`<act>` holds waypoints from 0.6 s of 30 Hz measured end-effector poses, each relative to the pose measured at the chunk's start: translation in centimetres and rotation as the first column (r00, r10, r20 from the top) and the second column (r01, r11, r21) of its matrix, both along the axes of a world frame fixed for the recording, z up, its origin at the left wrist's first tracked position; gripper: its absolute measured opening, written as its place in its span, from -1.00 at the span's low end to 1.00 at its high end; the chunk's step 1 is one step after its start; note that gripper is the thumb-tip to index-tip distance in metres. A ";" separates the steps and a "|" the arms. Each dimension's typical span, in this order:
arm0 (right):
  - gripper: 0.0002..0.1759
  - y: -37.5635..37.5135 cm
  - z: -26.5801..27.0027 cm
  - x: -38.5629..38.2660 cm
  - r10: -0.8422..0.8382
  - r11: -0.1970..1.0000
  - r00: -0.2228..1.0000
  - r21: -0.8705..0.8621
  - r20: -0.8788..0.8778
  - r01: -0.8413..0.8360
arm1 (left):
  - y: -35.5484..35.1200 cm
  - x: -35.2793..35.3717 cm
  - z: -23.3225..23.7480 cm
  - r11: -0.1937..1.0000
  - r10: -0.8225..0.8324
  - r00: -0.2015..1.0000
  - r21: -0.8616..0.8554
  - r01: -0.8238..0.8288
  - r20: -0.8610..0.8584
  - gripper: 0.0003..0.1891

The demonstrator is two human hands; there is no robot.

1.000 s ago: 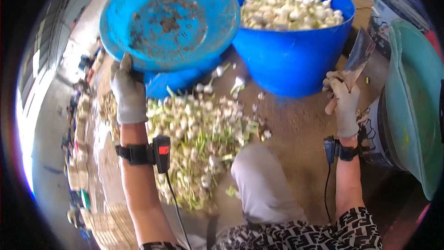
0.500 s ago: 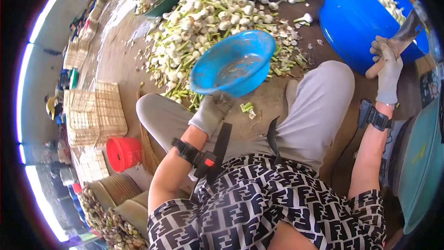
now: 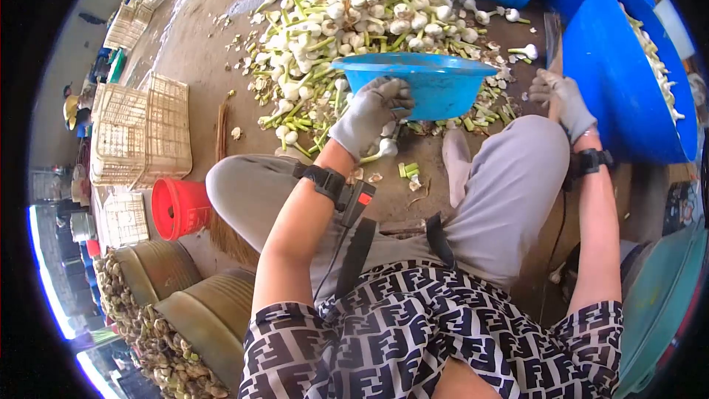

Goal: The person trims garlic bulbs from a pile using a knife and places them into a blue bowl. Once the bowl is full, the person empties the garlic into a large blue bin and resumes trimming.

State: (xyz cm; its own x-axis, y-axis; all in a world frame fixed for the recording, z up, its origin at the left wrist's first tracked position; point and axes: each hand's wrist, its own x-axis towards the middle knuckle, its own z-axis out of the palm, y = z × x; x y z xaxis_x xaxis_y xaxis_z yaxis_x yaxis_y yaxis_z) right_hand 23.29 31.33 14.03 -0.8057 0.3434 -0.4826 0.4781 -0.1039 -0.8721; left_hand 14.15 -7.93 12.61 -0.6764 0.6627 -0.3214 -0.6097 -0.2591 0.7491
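Gripping the near side of a blue basin (image 3: 425,89) with curled fingers, the left hand (image 3: 373,114) holds it at the near edge of the garlic heap (image 3: 347,22). The rim shows almost edge-on, so I cannot tell what, if anything, is inside. The right hand (image 3: 567,103) is closed round the handle of a bladed tool (image 3: 553,38), its blade pointing away from the body, close beside a large blue tub (image 3: 605,81). Further out, a loose bulb (image 3: 527,51) lies on the floor, left of the blade; a red bucket (image 3: 179,208) and plastic crates (image 3: 140,133) stand off to the left.

The basin, held from one side, could twist or slip from the glove if it were loaded or knocked. Dipping it low could drag stems and bulbs out of the heap. A careless swing of the tool could nick the tub or the right knee (image 3: 528,151).
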 end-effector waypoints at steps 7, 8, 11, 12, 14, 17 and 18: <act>-0.65 -6.0 -6.4 -6.4 -0.136 0.960 0.990 -0.249 -0.024 0.126 | -1.3 -0.9 -1.7 0.895 -0.314 0.931 -0.387 0.224 -0.188 -0.83; -0.67 -6.1 -7.2 -6.8 -0.041 0.962 0.998 -0.271 -0.045 0.027 | -1.7 -0.9 -2.1 0.907 -0.328 0.920 -0.342 0.244 -0.214 -0.83; -0.71 -5.0 -9.6 -8.1 0.110 0.954 0.994 -0.281 0.016 -0.101 | -2.3 -0.6 -3.8 0.946 -0.298 0.940 -0.182 0.268 -0.164 -0.76; -0.72 -4.2 -10.0 -8.0 0.143 0.949 0.990 -0.286 0.011 -0.133 | -3.3 -1.0 -6.6 0.882 -0.468 0.847 -0.202 0.426 -0.253 -0.69; -0.73 -4.6 -8.1 -7.4 0.168 0.979 0.981 -0.096 -0.098 -0.177 | -3.4 1.4 -10.0 0.933 -0.274 0.816 -0.346 0.097 -0.509 -0.68; -0.70 0.5 -8.5 -7.3 0.058 0.961 0.992 -0.262 -0.116 -0.087 | -4.6 2.3 -15.6 0.381 -0.542 0.830 -0.919 0.103 -0.131 -0.36; -0.69 2.1 -7.7 -6.8 0.008 0.983 0.993 -0.180 -0.119 -0.029 | -4.0 2.0 -15.2 0.178 -0.530 0.848 -0.980 0.092 -0.017 -0.27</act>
State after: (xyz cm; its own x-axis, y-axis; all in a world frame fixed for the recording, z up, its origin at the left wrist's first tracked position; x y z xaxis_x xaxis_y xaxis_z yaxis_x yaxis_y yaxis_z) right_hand 16.52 33.41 6.34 -0.8657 0.2437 -0.4372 0.3770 -0.2570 -0.8898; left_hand 16.13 -11.95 -2.56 -0.6802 0.2106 -0.7021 -0.1493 0.8979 0.4140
